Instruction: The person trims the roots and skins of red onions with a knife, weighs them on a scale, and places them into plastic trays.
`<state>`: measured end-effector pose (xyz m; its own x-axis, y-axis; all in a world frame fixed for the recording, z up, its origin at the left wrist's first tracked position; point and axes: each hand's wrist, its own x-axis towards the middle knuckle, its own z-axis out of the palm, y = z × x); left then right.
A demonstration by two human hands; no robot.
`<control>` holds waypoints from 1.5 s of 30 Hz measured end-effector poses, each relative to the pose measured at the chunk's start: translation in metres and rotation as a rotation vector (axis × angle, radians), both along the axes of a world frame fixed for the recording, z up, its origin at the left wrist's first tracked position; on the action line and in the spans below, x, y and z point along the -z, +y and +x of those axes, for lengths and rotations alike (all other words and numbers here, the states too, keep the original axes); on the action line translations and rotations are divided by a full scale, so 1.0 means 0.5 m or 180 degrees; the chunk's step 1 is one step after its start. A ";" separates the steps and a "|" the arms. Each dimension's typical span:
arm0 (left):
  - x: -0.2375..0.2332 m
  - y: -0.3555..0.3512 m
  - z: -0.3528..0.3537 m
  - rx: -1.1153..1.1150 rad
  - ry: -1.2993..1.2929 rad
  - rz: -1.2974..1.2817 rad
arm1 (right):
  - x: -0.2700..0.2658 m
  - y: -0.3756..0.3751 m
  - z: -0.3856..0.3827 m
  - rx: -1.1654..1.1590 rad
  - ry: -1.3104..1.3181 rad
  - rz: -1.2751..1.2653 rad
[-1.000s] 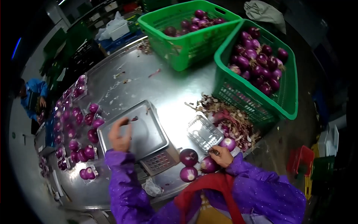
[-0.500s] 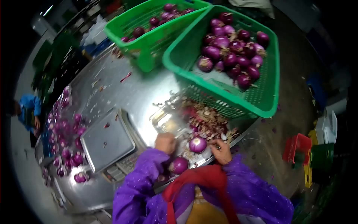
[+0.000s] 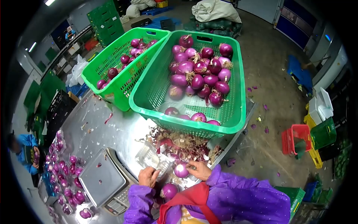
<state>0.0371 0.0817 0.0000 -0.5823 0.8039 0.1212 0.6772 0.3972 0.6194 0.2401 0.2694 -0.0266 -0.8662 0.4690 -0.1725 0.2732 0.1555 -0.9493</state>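
My left hand (image 3: 148, 176) is curled at the near edge of a clear plastic tray (image 3: 150, 158), its fingertips closed on the rim. A peeled purple onion (image 3: 181, 170) with a pale end rests on the metal table between my hands. My right hand (image 3: 200, 170) is at that onion's right side, fingers pinched together; a small dark spot shows between them, too small to name. Another purple onion (image 3: 169, 191) lies close to my body. Beyond the hands is a heap of dry onion skins (image 3: 184, 145).
A green crate (image 3: 238, 108) of onions stands past the skins, a lighter green crate (image 3: 125, 87) beside it. To the left are a scale (image 3: 102, 178) and several packed onions (image 3: 65, 175). A co-worker in blue (image 3: 27, 149) is at far left. A red basket (image 3: 297, 140) stands right.
The head view has shifted, bringing more of the room and crates into sight. My left hand has opened from a fist to curled fingers at the tray; my right hand has come closer to the onion.
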 end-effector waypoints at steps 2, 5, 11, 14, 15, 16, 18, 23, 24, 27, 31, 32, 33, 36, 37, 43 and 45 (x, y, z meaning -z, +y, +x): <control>-0.014 -0.015 -0.009 -0.0210 -0.0281 0.0329 | -0.005 0.000 0.001 0.0025 0.0044 -0.0042; -0.042 -0.020 -0.012 -0.0698 -0.0935 0.0422 | 0.003 0.002 -0.001 -0.0018 0.0020 -0.0109; -0.124 -0.005 0.000 -0.0933 0.0358 0.0885 | -0.005 0.017 -0.003 -0.0094 -0.0048 -0.0155; -0.127 -0.014 0.005 -0.0909 0.0332 0.0683 | 0.014 0.022 0.002 0.0008 -0.0072 -0.0315; -0.088 -0.017 0.011 -0.0715 0.0478 0.0681 | 0.004 0.023 0.000 -0.0014 -0.0168 -0.0282; -0.089 0.006 0.034 -0.0548 0.0419 0.0607 | -0.001 0.025 -0.004 -0.0063 -0.0200 -0.0249; -0.040 0.036 0.060 -0.0357 0.0312 0.0147 | -0.007 0.023 -0.007 -0.0140 -0.0288 -0.0186; 0.035 0.063 0.059 -0.0215 0.0059 -0.0750 | 0.016 0.023 -0.007 0.0015 0.0175 -0.0063; 0.014 0.068 0.061 -0.0215 -0.0152 -0.0948 | 0.018 0.022 -0.003 0.0061 0.0056 -0.0130; -0.012 0.073 0.050 -0.0155 -0.0127 -0.1156 | 0.035 0.025 -0.002 0.0136 -0.0053 -0.0210; -0.035 0.053 0.027 -0.0265 0.0263 -0.0409 | 0.030 0.026 -0.002 -0.0008 -0.0339 -0.0285; -0.040 0.043 0.016 -0.0298 0.0449 -0.0085 | 0.022 0.025 -0.004 -0.0003 -0.0339 -0.0316; -0.064 0.032 0.005 -0.0370 0.0452 0.0056 | 0.012 0.024 -0.006 0.0010 -0.0337 -0.0341; -0.160 -0.037 -0.029 -0.0909 0.1066 0.0217 | 0.003 0.029 -0.007 0.0006 -0.0410 -0.0416; -0.165 -0.073 -0.055 -0.1157 0.1183 0.0323 | 0.010 0.028 -0.006 0.0004 -0.0403 -0.0431; -0.096 -0.232 -0.148 -0.2423 0.0824 -0.1297 | 0.028 0.028 -0.010 -0.0088 -0.0253 -0.0290; -0.104 -0.207 -0.155 -0.2497 0.0151 -0.1370 | 0.038 0.035 -0.012 -0.0106 -0.0117 -0.0231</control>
<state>-0.0406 -0.0219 0.0519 -0.9855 0.1581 -0.0610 0.1343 0.9481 0.2883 0.2343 0.2867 -0.0454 -0.8736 0.4253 -0.2368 0.3038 0.0962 -0.9479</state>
